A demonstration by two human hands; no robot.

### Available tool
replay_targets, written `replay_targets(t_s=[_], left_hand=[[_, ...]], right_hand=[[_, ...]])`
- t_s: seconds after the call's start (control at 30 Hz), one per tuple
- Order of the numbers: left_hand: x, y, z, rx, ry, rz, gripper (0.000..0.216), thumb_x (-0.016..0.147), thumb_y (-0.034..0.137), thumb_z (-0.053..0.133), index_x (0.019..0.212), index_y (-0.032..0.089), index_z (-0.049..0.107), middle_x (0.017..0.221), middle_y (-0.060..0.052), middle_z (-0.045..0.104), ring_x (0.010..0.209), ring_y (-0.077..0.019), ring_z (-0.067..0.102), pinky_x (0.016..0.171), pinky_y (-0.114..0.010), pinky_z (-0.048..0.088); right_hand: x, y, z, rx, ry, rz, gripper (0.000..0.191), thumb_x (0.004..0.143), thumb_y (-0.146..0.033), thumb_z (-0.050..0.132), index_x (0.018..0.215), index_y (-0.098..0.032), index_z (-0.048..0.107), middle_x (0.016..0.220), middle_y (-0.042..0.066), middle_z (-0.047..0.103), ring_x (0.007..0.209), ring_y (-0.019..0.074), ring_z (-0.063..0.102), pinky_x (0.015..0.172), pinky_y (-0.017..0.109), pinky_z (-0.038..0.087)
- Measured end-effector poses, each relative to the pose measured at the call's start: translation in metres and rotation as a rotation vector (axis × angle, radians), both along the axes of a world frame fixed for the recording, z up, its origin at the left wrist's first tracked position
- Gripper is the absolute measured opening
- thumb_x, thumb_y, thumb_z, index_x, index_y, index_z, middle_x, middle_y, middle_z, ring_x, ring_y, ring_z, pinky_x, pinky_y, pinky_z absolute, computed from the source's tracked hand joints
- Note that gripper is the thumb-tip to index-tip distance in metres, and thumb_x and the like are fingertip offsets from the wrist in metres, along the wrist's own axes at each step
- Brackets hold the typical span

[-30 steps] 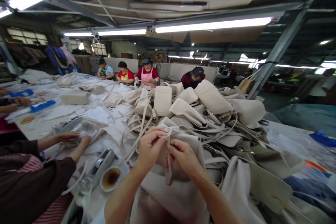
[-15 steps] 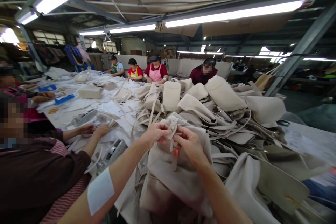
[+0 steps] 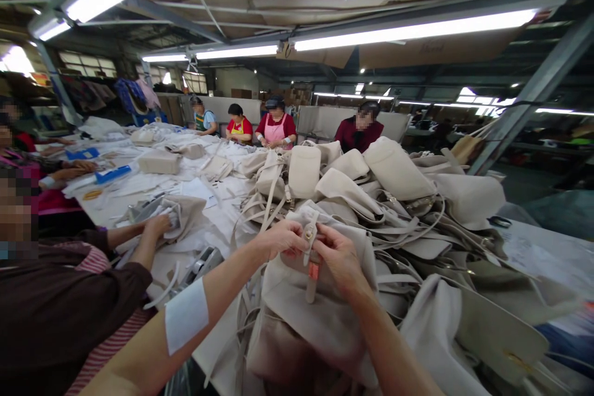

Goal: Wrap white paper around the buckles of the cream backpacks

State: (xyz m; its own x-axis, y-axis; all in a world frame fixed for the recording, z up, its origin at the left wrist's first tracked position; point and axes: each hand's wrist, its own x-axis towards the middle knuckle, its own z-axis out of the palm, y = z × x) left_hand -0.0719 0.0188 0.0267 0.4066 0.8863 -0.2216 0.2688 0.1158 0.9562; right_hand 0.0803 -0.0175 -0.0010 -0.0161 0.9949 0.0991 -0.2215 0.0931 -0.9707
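A beige bag [image 3: 320, 322] lies in front of me on the table. Its narrow strap tab [image 3: 310, 260] with a small metal snap hangs down between my hands. My left hand [image 3: 282, 239] pinches the top of the tab, fingers closed. My right hand [image 3: 338, 257] grips the same tab from the right side, fingers closed too. A small red-orange thing [image 3: 314, 271] shows under my right thumb; what it is I cannot make out.
A big heap of beige bags and straps [image 3: 394, 198] fills the table behind and to the right. A person in a striped top [image 3: 69, 309] at my left handles another bag [image 3: 185, 213]. A metal tool [image 3: 204, 262] lies near them. Several workers stand at the far end.
The view swung left and a little down, bringing the person at my left into sight. My hands stayed on the strap tab. The neighbour's hands lifted their bag.
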Motion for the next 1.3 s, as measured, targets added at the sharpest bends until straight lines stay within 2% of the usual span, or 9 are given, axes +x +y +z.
replay_targets(t_s=[0.17,0.23,0.3,0.47,0.57,0.7,0.87,1.1,1.3], left_hand=[[0.007,-0.004,0.002,0.268,0.056,0.062,0.014,0.057,0.013,0.061,0.062,0.018,0.049,0.057,0.007,0.043,0.056,-0.0091,0.038,0.053,-0.023,0.026],[0.010,-0.006,-0.003,0.458,0.143,0.122,0.013,0.061,0.014,0.059,0.060,0.019,0.047,0.057,0.007,0.041,0.058,-0.0099,0.036,0.053,-0.024,0.023],[0.012,-0.009,-0.011,0.506,0.144,0.141,0.013,0.064,0.015,0.057,0.061,0.019,0.045,0.057,0.007,0.041,0.058,-0.0102,0.037,0.053,-0.024,0.025],[0.014,-0.015,-0.028,0.116,-0.156,0.111,0.015,0.062,0.019,0.060,0.071,0.020,0.048,0.059,0.007,0.048,0.053,-0.0114,0.050,0.050,-0.023,0.038],[0.013,-0.019,-0.029,-0.008,-0.249,0.118,0.023,0.061,0.021,0.066,0.074,0.020,0.047,0.059,0.006,0.054,0.052,-0.0128,0.057,0.052,-0.026,0.047],[0.011,-0.023,-0.028,-0.084,-0.311,0.118,0.032,0.059,0.025,0.075,0.075,0.020,0.047,0.060,0.005,0.060,0.049,-0.0114,0.058,0.054,-0.028,0.053],[0.007,-0.025,-0.029,-0.101,-0.369,0.087,0.036,0.057,0.024,0.078,0.077,0.018,0.049,0.063,0.005,0.061,0.051,-0.0105,0.059,0.055,-0.027,0.053],[-0.009,-0.020,-0.033,-0.421,-0.387,-0.091,0.051,0.046,0.013,0.080,0.089,0.017,0.054,0.068,0.001,0.064,0.058,-0.0128,0.062,0.061,-0.029,0.053],[-0.014,-0.019,-0.030,-0.385,-0.412,0.084,0.044,0.047,0.010,0.076,0.080,0.020,0.047,0.059,0.007,0.053,0.047,-0.0065,0.048,0.052,-0.022,0.043]], right_hand=[[0.003,0.001,0.000,-0.201,0.302,0.042,0.037,0.052,-0.018,0.083,0.087,-0.017,0.074,0.072,0.000,0.070,0.049,0.0068,0.049,0.043,0.018,0.038],[0.005,0.001,-0.004,-0.280,0.359,0.054,0.033,0.050,-0.017,0.085,0.080,-0.016,0.073,0.065,-0.001,0.066,0.047,0.0059,0.047,0.042,0.017,0.038],[0.007,-0.002,-0.007,-0.312,0.342,0.068,0.032,0.050,-0.019,0.086,0.079,-0.015,0.073,0.061,-0.001,0.065,0.047,0.0068,0.049,0.043,0.018,0.040],[0.005,-0.013,-0.007,-0.213,0.193,0.076,0.036,0.053,-0.030,0.089,0.083,-0.015,0.076,0.072,0.004,0.073,0.058,0.0141,0.063,0.054,0.024,0.050],[0.004,-0.015,-0.005,-0.169,0.106,0.074,0.040,0.055,-0.036,0.089,0.087,-0.016,0.077,0.079,0.006,0.076,0.063,0.0186,0.067,0.062,0.030,0.053],[0.002,-0.014,-0.005,-0.155,0.043,0.068,0.042,0.055,-0.040,0.087,0.086,-0.015,0.076,0.076,0.007,0.075,0.059,0.0201,0.066,0.055,0.030,0.051],[-0.004,-0.011,-0.009,-0.140,0.006,-0.010,0.028,0.057,-0.032,0.078,0.079,-0.015,0.073,0.067,0.005,0.072,0.053,0.0185,0.061,0.051,0.030,0.049],[0.001,-0.011,-0.020,-0.057,-0.117,-0.024,0.020,0.061,-0.029,0.069,0.078,-0.018,0.069,0.065,0.001,0.068,0.051,0.0133,0.053,0.046,0.025,0.041],[0.002,-0.014,-0.020,-0.088,-0.134,-0.044,0.020,0.059,-0.029,0.067,0.076,-0.019,0.067,0.061,0.000,0.064,0.052,0.0136,0.052,0.046,0.025,0.040]])
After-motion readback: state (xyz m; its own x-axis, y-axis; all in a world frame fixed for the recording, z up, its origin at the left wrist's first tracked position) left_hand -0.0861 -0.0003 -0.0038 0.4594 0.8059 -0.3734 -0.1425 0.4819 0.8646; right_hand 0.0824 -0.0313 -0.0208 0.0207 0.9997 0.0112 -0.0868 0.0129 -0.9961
